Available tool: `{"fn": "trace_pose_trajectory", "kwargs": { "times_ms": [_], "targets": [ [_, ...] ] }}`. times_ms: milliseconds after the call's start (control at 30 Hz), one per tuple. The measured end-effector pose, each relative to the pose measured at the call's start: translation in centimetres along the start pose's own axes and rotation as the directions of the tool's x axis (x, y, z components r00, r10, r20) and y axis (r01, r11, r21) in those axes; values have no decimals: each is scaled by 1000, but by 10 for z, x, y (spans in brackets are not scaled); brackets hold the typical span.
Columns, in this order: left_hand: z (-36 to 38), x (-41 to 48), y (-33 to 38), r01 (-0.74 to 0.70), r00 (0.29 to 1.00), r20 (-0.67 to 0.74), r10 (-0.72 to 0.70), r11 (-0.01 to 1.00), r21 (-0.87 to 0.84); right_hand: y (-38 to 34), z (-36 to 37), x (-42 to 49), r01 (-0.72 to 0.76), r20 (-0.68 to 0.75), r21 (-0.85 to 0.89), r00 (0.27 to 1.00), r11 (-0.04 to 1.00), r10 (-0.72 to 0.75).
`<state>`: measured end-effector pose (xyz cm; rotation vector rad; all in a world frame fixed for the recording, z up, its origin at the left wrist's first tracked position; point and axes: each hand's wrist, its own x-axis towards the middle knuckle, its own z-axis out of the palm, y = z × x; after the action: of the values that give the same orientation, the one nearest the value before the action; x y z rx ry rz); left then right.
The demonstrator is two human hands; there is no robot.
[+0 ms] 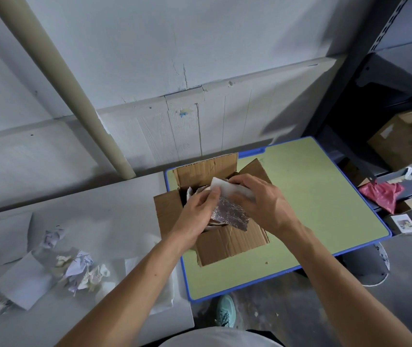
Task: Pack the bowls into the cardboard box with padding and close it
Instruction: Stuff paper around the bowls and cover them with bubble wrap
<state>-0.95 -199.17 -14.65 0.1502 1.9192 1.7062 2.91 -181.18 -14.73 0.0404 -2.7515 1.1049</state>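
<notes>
Foil padding (230, 213) gripped by left hand (195, 213), right hand (263, 202).

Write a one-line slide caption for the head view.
Packing: left hand and right hand hold foil-backed foam sheet over the open cardboard box on green table.

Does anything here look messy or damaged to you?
Yes. The cardboard box has a creased, ragged near flap, and crumpled paper lies scattered on the white table beside it. The foil-backed padding held by the left hand and right hand is wrinkled.
</notes>
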Motion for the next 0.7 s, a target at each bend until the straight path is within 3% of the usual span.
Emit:
{"fn": "trace_pose_trajectory", "kwargs": {
  "times_ms": [200,400,500,633,700],
  "targets": [
    [0,-3,0,43,997,63,-37,995,-92,-4,2,-3,143,57,-277,990,950,-132],
    [2,-4,4,89,990,124,-59,965,-248,-5,-2,-2,138,155,-105,981,985,-121],
    [-5,-4,5,116,985,160,-67,939,-324,-4,-3,-1,186,168,-119,972,975,-165],
    [-12,-1,-2,38,994,106,-18,981,-192,-6,5,-1,242,162,-104,961,965,-224],
    [-16,-1,-6,-8,999,33,12,992,-127,-7,6,-1,192,201,-41,963,980,-180]
  ]
}}
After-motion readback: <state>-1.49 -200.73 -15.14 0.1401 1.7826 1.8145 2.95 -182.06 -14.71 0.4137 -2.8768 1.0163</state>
